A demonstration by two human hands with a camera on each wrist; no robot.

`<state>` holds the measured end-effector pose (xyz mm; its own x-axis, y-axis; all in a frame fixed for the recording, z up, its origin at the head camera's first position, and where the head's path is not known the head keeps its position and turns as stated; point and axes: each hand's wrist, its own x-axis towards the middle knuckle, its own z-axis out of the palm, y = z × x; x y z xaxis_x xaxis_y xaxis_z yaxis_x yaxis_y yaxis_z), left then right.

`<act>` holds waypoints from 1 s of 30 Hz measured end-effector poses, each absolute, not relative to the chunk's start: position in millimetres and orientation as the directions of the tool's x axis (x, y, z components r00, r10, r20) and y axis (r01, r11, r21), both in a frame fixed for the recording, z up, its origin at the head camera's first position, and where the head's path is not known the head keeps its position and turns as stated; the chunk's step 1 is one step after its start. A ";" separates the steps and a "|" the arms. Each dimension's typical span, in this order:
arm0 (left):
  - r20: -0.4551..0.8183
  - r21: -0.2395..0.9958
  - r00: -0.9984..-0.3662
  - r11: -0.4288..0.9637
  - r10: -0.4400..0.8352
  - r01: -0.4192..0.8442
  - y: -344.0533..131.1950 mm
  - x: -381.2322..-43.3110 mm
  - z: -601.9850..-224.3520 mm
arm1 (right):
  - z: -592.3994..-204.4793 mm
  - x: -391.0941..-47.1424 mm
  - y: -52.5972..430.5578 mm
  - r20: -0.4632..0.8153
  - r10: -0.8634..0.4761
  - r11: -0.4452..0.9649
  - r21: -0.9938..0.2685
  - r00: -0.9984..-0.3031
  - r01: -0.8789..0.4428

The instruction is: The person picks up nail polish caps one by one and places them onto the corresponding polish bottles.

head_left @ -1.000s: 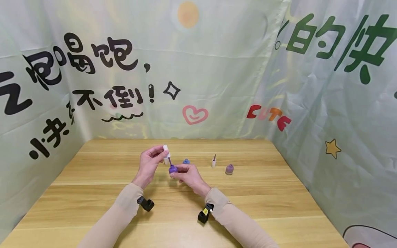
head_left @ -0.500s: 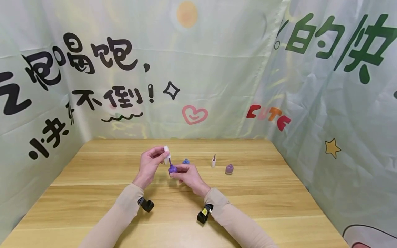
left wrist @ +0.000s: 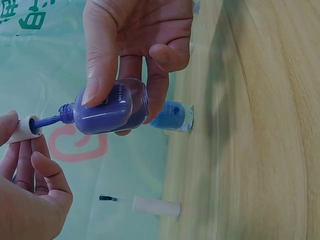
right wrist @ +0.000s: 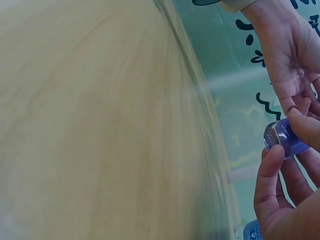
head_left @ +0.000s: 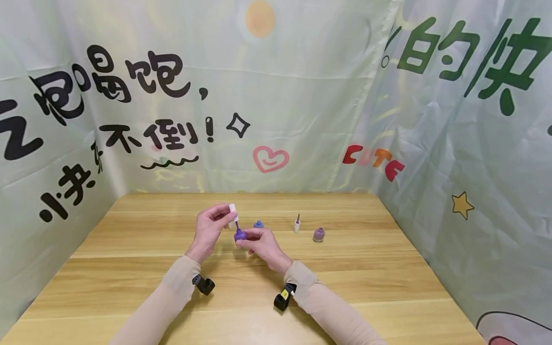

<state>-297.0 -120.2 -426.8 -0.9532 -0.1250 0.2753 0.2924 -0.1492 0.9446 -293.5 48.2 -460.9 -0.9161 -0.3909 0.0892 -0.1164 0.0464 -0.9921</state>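
Pinched in my left hand [head_left: 209, 229] is a white nail polish cap [head_left: 233, 212], its brush pointing down. My right hand [head_left: 265, 247] holds an uncapped purple nail polish bottle [head_left: 239, 235] by its body. The brush stem [left wrist: 47, 121] enters the bottle's neck at a slant, and a gap separates cap from neck in the left wrist view. How deep the brush reaches is hidden. The right wrist view shows the bottle's base [right wrist: 272, 135] between both hands.
Behind my hands stands an open blue polish bottle [head_left: 258, 224]. Another white cap stands brush-up [left wrist: 156, 206] near it. To the right are a third upturned cap [head_left: 297, 225] and a mauve bottle [head_left: 319, 235]. Printed cloth [head_left: 302, 96] hangs around the wooden table [head_left: 241, 306].
My left hand has shifted very slightly right and down with the white cap, bringing it a little closer to the purple bottle. My right hand stays almost still.
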 end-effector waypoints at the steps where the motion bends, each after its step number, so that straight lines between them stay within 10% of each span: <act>1: 0.275 0.946 -0.953 -0.144 -0.125 0.292 -120.2 -296.8 -426.7 | -460.9 -293.4 48.0 0.090 -0.387 0.047 -0.992 -0.918 -0.117; 30: 0.240 0.961 -0.966 -0.118 -0.099 0.251 -118.7 -292.2 -432.2 | -461.9 -292.4 47.4 0.083 -0.367 0.057 -0.992 -0.927 -0.111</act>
<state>-292.2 -118.7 -432.2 -0.9658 -0.0993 0.2397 0.2506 -0.1183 0.9608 -292.4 47.4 -461.9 -0.9266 -0.3669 0.0830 -0.1114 0.0570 -0.9921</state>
